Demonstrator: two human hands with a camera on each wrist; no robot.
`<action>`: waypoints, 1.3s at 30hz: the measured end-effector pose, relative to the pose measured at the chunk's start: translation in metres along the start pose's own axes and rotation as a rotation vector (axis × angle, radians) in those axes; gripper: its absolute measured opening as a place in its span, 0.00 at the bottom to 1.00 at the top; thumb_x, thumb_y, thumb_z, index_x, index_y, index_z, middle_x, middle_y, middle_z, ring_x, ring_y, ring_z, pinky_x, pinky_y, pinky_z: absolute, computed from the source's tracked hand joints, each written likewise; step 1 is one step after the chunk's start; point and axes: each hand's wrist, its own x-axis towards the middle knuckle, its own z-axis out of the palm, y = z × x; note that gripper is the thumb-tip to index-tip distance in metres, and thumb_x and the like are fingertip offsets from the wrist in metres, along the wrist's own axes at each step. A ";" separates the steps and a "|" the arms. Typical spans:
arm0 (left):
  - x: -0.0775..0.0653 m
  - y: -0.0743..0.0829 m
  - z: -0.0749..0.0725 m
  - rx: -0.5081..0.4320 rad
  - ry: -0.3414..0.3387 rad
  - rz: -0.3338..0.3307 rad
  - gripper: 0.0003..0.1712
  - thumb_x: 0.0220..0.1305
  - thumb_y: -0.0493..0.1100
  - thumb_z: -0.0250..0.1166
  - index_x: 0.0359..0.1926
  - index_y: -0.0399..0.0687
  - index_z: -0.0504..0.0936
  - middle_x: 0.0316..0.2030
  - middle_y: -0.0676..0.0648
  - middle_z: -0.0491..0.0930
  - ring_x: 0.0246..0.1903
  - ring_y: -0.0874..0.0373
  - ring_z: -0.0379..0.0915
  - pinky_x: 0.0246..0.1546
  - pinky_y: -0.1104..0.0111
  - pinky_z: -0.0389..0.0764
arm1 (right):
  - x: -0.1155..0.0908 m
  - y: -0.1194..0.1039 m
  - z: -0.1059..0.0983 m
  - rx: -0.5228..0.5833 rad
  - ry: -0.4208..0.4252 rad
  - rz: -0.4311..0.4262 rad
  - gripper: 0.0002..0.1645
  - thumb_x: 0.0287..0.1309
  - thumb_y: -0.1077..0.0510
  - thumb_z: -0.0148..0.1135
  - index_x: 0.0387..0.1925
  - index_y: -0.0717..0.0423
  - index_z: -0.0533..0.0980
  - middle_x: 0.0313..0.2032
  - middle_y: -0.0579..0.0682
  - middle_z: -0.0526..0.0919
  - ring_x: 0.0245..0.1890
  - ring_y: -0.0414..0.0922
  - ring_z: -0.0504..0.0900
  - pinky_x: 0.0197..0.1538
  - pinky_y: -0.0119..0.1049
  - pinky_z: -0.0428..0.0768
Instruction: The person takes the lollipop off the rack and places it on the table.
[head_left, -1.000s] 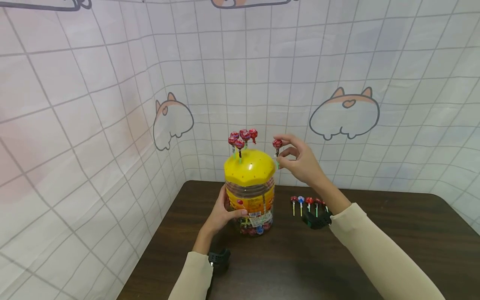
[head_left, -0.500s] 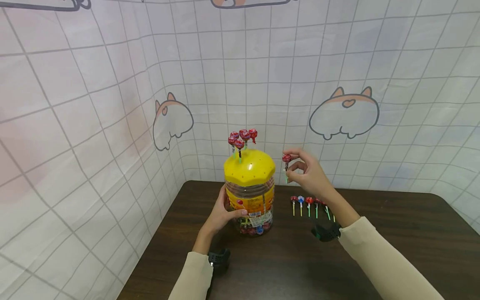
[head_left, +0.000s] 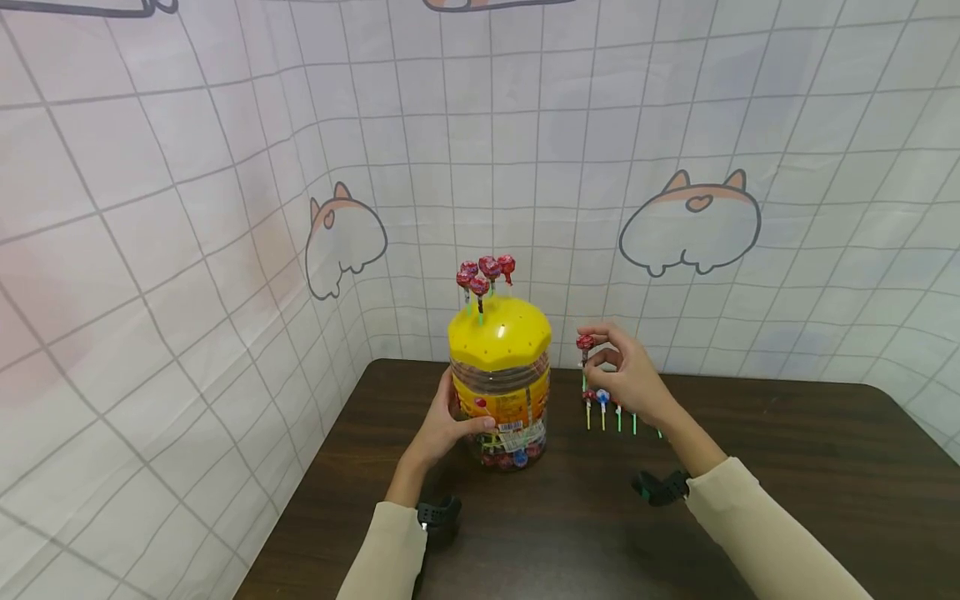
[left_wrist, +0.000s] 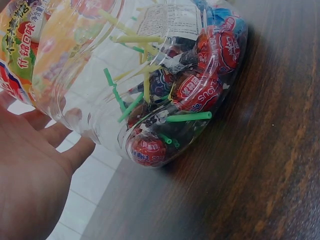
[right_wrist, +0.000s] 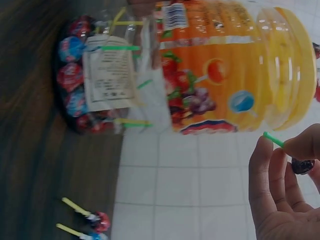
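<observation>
In the head view, a clear candy jar [head_left: 506,406] with a yellow domed lid [head_left: 513,337] stands upright on the table. Several red-wrapped lollipops [head_left: 479,287] stick up from small holes in the lid's left and back part. My left hand [head_left: 438,431] grips the jar's left side, thumb across the front label; the left wrist view shows its fingers [left_wrist: 77,152] against the clear plastic. To the right of the jar, my right hand [head_left: 632,382] pinches a red lollipop [head_left: 585,342] upright, its green stick [right_wrist: 273,139] between thumb and finger in the right wrist view.
Several lollipops lie in a row on the dark wooden table [head_left: 735,467], among them a blue one [head_left: 603,398]; my right hand partly covers the row. Loose lollipops [left_wrist: 199,92] fill the jar's bottom. A white grid-patterned cloth [head_left: 525,167] hangs behind and at the left.
My right hand has moved down and to the right, away from the jar's lid, still holding the red lollipop. My left hand and the jar have stayed in place.
</observation>
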 end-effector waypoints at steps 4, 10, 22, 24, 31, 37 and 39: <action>0.000 0.000 0.000 -0.007 0.001 0.000 0.58 0.61 0.41 0.75 0.79 0.67 0.45 0.71 0.46 0.66 0.67 0.51 0.70 0.70 0.50 0.73 | -0.005 0.009 0.000 0.002 -0.006 0.011 0.32 0.62 0.70 0.60 0.67 0.58 0.68 0.57 0.66 0.70 0.34 0.41 0.82 0.31 0.32 0.83; 0.000 0.001 0.001 -0.013 0.001 0.002 0.59 0.60 0.43 0.76 0.79 0.68 0.45 0.71 0.47 0.65 0.67 0.52 0.70 0.70 0.51 0.73 | -0.013 0.022 0.002 0.024 -0.017 0.029 0.32 0.61 0.72 0.59 0.67 0.60 0.68 0.58 0.66 0.68 0.32 0.41 0.82 0.37 0.35 0.87; 0.003 0.002 0.000 -0.003 -0.004 0.014 0.58 0.62 0.40 0.74 0.80 0.65 0.45 0.71 0.45 0.64 0.67 0.51 0.69 0.70 0.51 0.72 | -0.033 0.048 0.007 0.015 -0.062 0.184 0.33 0.61 0.72 0.59 0.67 0.59 0.66 0.56 0.71 0.72 0.37 0.48 0.82 0.38 0.44 0.88; 0.003 0.002 -0.001 0.000 0.002 0.005 0.57 0.61 0.40 0.74 0.79 0.66 0.46 0.71 0.46 0.64 0.67 0.50 0.69 0.71 0.51 0.72 | -0.036 0.054 0.008 0.023 -0.081 0.206 0.33 0.60 0.73 0.58 0.67 0.59 0.66 0.57 0.71 0.70 0.37 0.48 0.82 0.40 0.49 0.88; 0.002 0.001 0.000 0.006 0.020 -0.015 0.58 0.59 0.43 0.77 0.79 0.69 0.47 0.72 0.49 0.64 0.69 0.49 0.66 0.72 0.47 0.69 | -0.045 0.073 0.013 0.029 -0.130 0.256 0.32 0.61 0.74 0.57 0.66 0.59 0.66 0.57 0.70 0.66 0.38 0.46 0.82 0.39 0.50 0.89; 0.001 0.000 0.000 0.007 0.024 -0.026 0.58 0.59 0.45 0.77 0.79 0.70 0.47 0.72 0.50 0.64 0.69 0.48 0.66 0.72 0.47 0.69 | -0.048 0.085 0.019 0.033 -0.178 0.285 0.30 0.60 0.75 0.57 0.64 0.60 0.66 0.57 0.72 0.67 0.37 0.48 0.82 0.37 0.45 0.89; 0.001 0.000 0.001 0.007 0.023 -0.027 0.59 0.59 0.44 0.77 0.79 0.70 0.46 0.72 0.49 0.64 0.69 0.48 0.67 0.72 0.47 0.69 | -0.048 0.088 0.021 0.029 -0.190 0.293 0.30 0.60 0.75 0.56 0.63 0.61 0.65 0.56 0.72 0.67 0.36 0.48 0.82 0.36 0.44 0.89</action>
